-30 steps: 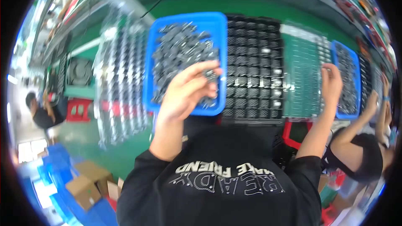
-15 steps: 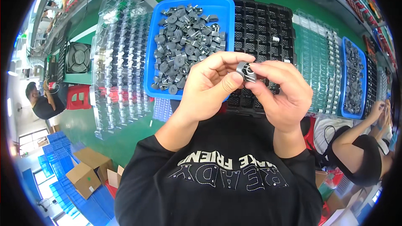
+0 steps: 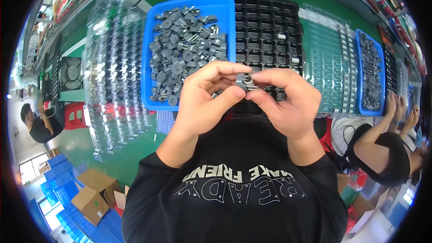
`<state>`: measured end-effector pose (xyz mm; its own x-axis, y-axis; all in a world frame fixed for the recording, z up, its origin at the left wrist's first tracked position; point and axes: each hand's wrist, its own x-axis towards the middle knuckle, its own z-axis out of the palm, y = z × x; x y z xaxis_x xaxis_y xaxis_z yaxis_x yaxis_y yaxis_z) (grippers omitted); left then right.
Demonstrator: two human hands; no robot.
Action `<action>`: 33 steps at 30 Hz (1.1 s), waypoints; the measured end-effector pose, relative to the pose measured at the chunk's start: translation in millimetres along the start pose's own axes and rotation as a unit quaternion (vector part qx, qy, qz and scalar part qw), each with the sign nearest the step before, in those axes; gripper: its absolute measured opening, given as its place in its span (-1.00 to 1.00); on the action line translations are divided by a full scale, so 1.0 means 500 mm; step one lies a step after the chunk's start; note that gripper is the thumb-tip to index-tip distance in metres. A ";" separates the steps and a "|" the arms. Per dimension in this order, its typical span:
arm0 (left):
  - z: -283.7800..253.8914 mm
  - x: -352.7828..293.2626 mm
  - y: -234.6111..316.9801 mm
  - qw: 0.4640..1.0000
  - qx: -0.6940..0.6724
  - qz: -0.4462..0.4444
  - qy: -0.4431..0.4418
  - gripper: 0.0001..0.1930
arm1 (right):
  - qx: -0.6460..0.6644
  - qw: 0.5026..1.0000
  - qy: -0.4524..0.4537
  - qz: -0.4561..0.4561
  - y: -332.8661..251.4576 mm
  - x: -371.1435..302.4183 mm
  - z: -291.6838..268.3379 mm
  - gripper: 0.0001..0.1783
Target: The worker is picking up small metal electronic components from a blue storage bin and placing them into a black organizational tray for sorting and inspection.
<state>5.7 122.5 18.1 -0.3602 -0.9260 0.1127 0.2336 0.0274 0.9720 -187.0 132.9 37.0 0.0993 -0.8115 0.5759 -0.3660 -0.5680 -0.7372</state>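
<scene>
Both hands meet in front of my chest on one small grey metal part. My left hand pinches it from the left with thumb and fingers. My right hand grips it from the right. Just beyond the hands a blue bin holds several loose grey parts. Beside it on the right lies a black compartment tray with a few parts set in its cells.
Stacks of clear plastic trays stand at the left and the right. A second blue bin of grey parts sits at the far right, near a co-worker's arms. Another person sits far left. Cardboard boxes lie below.
A second ago my left hand was in the blue bin and my right hand reached far right. Both have come together at my chest, holding one grey part.
</scene>
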 end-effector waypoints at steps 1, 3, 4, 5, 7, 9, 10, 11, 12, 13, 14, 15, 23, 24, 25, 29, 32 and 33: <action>0.018 -0.003 0.001 0.998 0.032 -0.002 0.050 -0.61 | 0.071 0.997 0.007 0.025 0.024 -0.010 0.005 -0.76; 0.022 0.002 0.004 0.984 0.176 0.012 0.035 -0.59 | 0.096 0.991 -0.027 0.091 0.045 -0.019 -0.006 -0.79; 0.018 0.009 0.000 0.945 0.324 0.027 0.028 -0.56 | 0.131 0.977 -0.064 0.156 0.061 -0.020 -0.011 -0.82; 0.016 0.015 0.004 0.903 0.425 0.049 0.031 -0.53 | 0.080 0.981 -0.082 0.156 0.077 -0.018 -0.028 -0.84; -0.018 0.036 -0.013 0.843 0.526 0.064 0.091 -0.55 | -0.128 0.982 -0.046 0.129 0.118 -0.003 -0.072 -0.89; -0.061 0.071 -0.022 0.765 0.629 0.089 0.109 -0.58 | -0.222 0.966 -0.013 0.130 0.167 0.011 -0.103 -0.91; -0.072 0.085 -0.025 0.736 0.665 0.066 0.109 -0.60 | -0.307 0.941 -0.048 0.135 0.195 0.013 -0.114 -0.92; -0.089 0.093 -0.039 0.725 0.680 0.043 0.100 -0.61 | -0.389 0.907 -0.083 0.139 0.216 0.017 -0.128 -0.93; -0.094 0.098 -0.044 0.731 0.675 0.013 0.103 -0.67 | -0.392 0.898 -0.122 0.157 0.228 0.020 -0.126 -0.90; -0.095 0.110 -0.048 0.728 0.677 -0.007 0.106 -0.70 | -0.405 0.896 -0.135 0.122 0.238 0.022 -0.124 -0.90; -0.091 0.121 -0.047 0.724 0.681 -0.026 0.107 -0.73 | -0.417 0.892 -0.149 0.089 0.245 0.019 -0.124 -0.90; -0.079 0.129 -0.036 0.728 0.677 -0.029 0.108 -0.77 | -0.414 0.894 -0.155 0.072 0.256 0.018 -0.127 -0.90; -0.083 0.103 -0.012 0.789 0.588 -0.046 0.171 -0.70 | -0.488 0.811 0.062 0.317 0.391 -0.016 -0.380 -0.64; -0.080 0.101 -0.003 0.804 0.564 -0.037 0.184 -0.69 | -0.488 0.792 0.043 0.364 0.420 -0.032 -0.411 -0.60; -0.079 0.098 0.004 0.823 0.529 -0.054 0.199 -0.70 | -0.471 0.793 0.049 0.384 0.429 -0.036 -0.422 -0.60; -0.128 0.079 -0.023 0.937 0.301 0.008 0.176 -0.68 | -0.440 0.804 0.052 0.396 0.425 -0.031 -0.427 -0.69; -0.136 0.058 0.000 0.976 0.113 -0.087 0.167 -0.61 | -0.383 0.834 0.058 0.392 0.423 -0.032 -0.415 -0.73; -0.133 0.052 0.004 0.979 0.082 -0.082 0.167 -0.56 | -0.383 0.835 0.046 0.392 0.417 -0.032 -0.409 -0.78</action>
<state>57.0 73.4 9.3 -0.0587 -0.9937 -0.0956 0.0387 -0.0980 0.9944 -454.5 55.6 -53.8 -0.5083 -0.8581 0.0734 -0.7729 0.4169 -0.4783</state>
